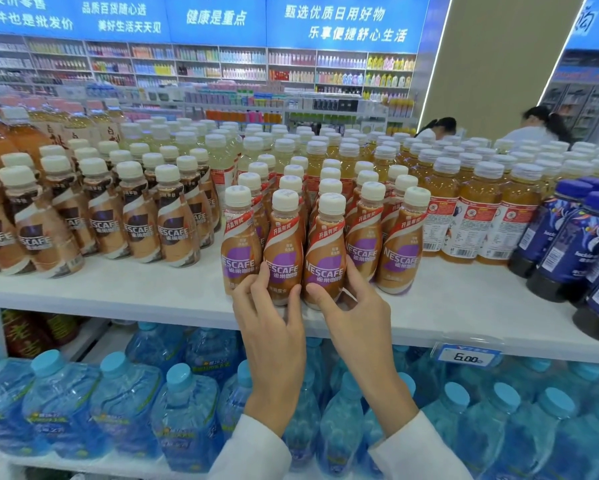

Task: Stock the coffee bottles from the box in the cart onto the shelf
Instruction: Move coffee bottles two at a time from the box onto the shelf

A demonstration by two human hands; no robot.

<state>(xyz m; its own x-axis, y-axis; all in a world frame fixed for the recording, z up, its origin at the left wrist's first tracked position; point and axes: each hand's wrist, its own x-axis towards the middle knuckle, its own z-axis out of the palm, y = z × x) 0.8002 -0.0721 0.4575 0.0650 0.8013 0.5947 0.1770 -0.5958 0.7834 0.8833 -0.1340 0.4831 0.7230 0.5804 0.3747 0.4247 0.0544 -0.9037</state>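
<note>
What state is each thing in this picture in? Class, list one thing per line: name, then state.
left hand: grips second front-row coffee bottle, which is upright and capped
right hand: grips third front-row coffee bottle, which is upright and capped
other coffee bottles: upright, capped, untouched
water bottles: upright, capped, below the shelf
price tag: reads 6.00

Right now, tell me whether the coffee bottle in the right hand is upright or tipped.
Upright: the coffee bottle stands base down on the shelf, cap up, with the right hand gripping its lower part.
</note>
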